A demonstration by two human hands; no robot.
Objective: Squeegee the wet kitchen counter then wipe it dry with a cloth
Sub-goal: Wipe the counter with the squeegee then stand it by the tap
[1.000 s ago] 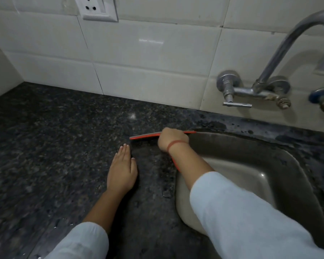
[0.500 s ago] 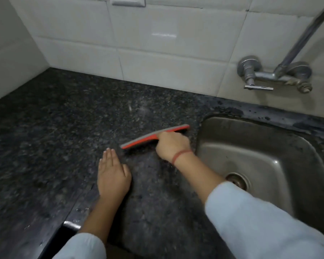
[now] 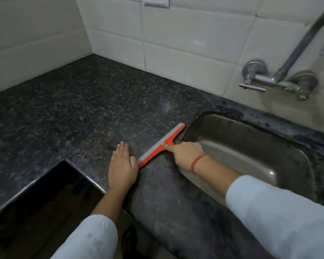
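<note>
An orange squeegee (image 3: pixel 162 143) with a grey rubber blade lies slanted on the dark speckled granite counter (image 3: pixel 82 109), its far end at the sink's left rim. My right hand (image 3: pixel 186 155) grips its handle, index finger stretched along the neck. My left hand (image 3: pixel 123 165) rests flat on the counter, fingers straight, right beside the blade's near end. No cloth is in view.
A steel sink (image 3: pixel 251 146) is set into the counter on the right, under a wall-mounted tap (image 3: pixel 281 79). White tiled walls meet in a corner at the back left. The counter's front edge makes an inner corner (image 3: pixel 65 159) near my left hand.
The squeegee has been pulled towards me from the back of the sink rim and turned to a steeper slant. My left hand stayed flat on the counter.
</note>
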